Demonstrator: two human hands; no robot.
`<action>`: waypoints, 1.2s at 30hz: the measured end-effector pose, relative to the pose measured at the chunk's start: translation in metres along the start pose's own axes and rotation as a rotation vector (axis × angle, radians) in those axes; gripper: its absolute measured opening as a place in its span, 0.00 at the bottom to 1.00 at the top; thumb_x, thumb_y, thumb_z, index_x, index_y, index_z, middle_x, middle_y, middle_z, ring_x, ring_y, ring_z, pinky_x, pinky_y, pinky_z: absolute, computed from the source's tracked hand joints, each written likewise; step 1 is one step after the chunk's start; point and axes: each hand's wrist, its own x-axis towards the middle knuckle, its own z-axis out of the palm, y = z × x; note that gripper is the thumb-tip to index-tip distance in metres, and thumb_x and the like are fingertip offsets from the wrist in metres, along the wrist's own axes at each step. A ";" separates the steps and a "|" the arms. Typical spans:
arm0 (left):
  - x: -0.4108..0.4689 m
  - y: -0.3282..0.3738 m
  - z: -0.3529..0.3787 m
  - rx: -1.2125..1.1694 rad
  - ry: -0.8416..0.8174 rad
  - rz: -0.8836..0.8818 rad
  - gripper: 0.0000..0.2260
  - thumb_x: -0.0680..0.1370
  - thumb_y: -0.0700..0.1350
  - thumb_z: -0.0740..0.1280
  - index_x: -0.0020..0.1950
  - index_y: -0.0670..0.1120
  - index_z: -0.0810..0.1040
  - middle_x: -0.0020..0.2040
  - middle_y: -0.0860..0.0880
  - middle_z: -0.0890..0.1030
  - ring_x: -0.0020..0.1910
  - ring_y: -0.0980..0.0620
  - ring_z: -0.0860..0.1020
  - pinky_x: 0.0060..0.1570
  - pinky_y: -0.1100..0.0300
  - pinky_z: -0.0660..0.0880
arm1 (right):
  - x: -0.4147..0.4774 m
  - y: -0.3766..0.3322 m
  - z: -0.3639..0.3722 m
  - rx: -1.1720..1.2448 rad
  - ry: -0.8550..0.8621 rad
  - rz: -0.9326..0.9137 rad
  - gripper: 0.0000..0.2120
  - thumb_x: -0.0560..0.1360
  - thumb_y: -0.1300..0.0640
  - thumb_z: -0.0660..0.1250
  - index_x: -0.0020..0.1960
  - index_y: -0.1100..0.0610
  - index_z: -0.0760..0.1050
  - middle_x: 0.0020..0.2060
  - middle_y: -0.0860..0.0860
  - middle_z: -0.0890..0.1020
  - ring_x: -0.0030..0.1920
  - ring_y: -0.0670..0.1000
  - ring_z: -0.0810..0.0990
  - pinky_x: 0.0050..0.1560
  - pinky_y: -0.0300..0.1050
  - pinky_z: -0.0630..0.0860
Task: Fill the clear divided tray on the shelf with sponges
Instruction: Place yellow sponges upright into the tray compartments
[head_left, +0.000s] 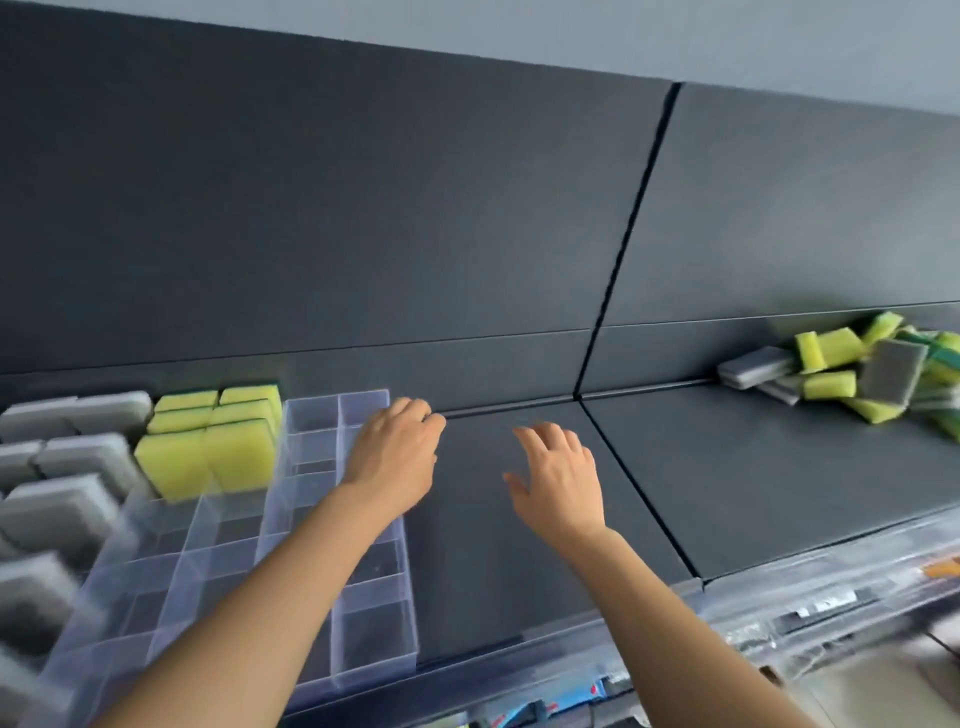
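Tray (363, 654) left on shelf (519, 545), sponges (208, 457) inside; sponge pile (857, 374) far right.

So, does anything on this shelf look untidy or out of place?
Yes. The loose sponges at the far right lie in a jumbled heap, tilted every way, unlike the neat rows in the tray.

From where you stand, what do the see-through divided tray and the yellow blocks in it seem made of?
The clear divided tray looks like rigid glossy plastic: the shelf shows through its thin walls. The yellow blocks look like matte foam sponge; some show a green backing.
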 end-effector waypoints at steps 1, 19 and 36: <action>0.003 0.015 0.002 -0.005 -0.008 0.008 0.10 0.68 0.43 0.75 0.48 0.46 0.80 0.47 0.49 0.79 0.50 0.46 0.78 0.46 0.55 0.75 | -0.007 0.017 -0.005 -0.014 -0.009 0.022 0.23 0.68 0.54 0.74 0.61 0.57 0.75 0.53 0.56 0.78 0.52 0.60 0.76 0.49 0.52 0.72; 0.074 0.279 0.029 -0.158 -0.056 0.218 0.13 0.77 0.47 0.65 0.61 0.48 0.75 0.60 0.52 0.75 0.61 0.50 0.71 0.58 0.57 0.69 | -0.089 0.261 -0.095 -0.107 -0.093 0.302 0.23 0.75 0.48 0.65 0.68 0.51 0.66 0.66 0.51 0.69 0.65 0.54 0.66 0.64 0.48 0.64; 0.238 0.426 0.071 -0.291 -0.037 0.311 0.17 0.78 0.49 0.64 0.66 0.48 0.71 0.63 0.50 0.73 0.63 0.49 0.69 0.58 0.56 0.69 | -0.022 0.433 -0.110 -0.107 -0.044 0.445 0.25 0.75 0.48 0.66 0.70 0.51 0.65 0.65 0.51 0.69 0.66 0.55 0.66 0.64 0.47 0.64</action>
